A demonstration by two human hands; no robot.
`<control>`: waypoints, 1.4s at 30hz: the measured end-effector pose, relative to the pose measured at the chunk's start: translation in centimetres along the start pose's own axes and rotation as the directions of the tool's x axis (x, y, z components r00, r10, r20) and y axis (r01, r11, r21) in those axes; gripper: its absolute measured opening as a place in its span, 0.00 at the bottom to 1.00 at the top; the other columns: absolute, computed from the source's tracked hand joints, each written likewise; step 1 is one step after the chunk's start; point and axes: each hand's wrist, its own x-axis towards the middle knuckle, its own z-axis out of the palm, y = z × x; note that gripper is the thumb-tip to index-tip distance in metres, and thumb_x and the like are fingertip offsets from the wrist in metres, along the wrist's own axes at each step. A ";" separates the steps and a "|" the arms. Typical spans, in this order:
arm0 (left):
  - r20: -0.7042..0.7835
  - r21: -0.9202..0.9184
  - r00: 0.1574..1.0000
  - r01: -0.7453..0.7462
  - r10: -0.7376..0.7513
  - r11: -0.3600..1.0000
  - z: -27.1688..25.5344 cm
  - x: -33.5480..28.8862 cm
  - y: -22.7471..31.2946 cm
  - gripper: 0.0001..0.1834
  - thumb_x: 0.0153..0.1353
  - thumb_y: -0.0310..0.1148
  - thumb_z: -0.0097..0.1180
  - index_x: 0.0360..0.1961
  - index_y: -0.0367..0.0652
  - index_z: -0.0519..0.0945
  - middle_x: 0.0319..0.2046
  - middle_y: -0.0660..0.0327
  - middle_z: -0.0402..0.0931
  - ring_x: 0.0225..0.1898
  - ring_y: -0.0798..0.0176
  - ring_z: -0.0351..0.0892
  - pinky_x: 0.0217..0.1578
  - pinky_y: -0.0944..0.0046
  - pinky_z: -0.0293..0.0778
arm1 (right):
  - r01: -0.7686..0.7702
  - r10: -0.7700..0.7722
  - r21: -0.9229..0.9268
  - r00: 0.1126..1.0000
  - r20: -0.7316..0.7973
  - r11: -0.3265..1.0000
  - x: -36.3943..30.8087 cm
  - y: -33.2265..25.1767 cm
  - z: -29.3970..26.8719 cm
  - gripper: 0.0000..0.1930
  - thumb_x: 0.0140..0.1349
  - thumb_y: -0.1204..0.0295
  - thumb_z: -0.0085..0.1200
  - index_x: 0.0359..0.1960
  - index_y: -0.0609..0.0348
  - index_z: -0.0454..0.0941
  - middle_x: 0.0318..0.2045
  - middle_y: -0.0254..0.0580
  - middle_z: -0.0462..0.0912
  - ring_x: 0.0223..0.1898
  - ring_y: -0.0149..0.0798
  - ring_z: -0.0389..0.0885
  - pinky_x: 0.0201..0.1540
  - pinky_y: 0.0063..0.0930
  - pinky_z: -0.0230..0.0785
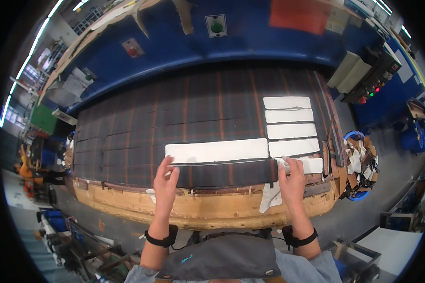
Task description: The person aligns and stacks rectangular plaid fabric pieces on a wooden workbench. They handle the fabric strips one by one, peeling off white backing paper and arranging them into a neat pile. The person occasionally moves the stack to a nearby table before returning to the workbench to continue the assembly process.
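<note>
Dark plaid fabric with orange lines (198, 104) covers the table in front of me. A long white strip (216, 151) lies on it, with a narrower dark plaid strip (208, 176) along its near edge. At the white strip's lower left corner is my left hand (164, 188), thumb and forefinger apart. My right hand (293, 184) is at the dark strip's right end, beside a partly covered white piece (313, 165). Its fingers are bent and somewhat apart, with nothing visible held. Several short white rectangles, including a near one (294, 147), form a column at the right.
The table's worn wooden front edge (212, 214) runs before me, with a white scrap (270, 198) hanging over it. Behind stands a blue machine beam (174, 56) with a green button (216, 27). Right are a control box (373, 82) and a blue-rimmed bin of scraps (362, 165).
</note>
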 end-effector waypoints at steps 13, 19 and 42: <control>0.340 -0.845 0.834 0.473 -0.434 0.248 9.5 7.0 -1.7 0.10 0.67 0.24 0.53 0.46 0.30 0.70 0.43 0.51 0.75 0.44 0.58 0.78 0.49 0.61 0.80 | 0.229 -0.250 0.289 0.967 0.038 0.929 6.2 -4.4 5.8 0.15 0.65 0.70 0.56 0.50 0.63 0.78 0.45 0.47 0.76 0.38 0.45 0.79 0.43 0.36 0.74; 0.327 -0.831 0.836 0.476 -0.440 0.286 9.6 7.0 -1.4 0.09 0.65 0.23 0.54 0.45 0.35 0.71 0.44 0.54 0.75 0.38 0.64 0.77 0.40 0.65 0.78 | 0.523 -0.530 0.136 0.848 0.019 0.841 8.5 -6.0 9.7 0.14 0.59 0.71 0.60 0.46 0.60 0.80 0.45 0.43 0.78 0.54 0.49 0.73 0.56 0.41 0.66; 0.457 -0.823 0.827 0.533 -0.328 0.197 9.8 8.5 -3.0 0.04 0.65 0.25 0.56 0.40 0.41 0.74 0.35 0.62 0.78 0.30 0.66 0.76 0.25 0.69 0.70 | 0.788 -0.771 -0.002 0.604 0.202 0.616 12.1 -6.6 12.9 0.16 0.59 0.62 0.63 0.45 0.55 0.82 0.44 0.37 0.82 0.54 0.41 0.75 0.64 0.45 0.59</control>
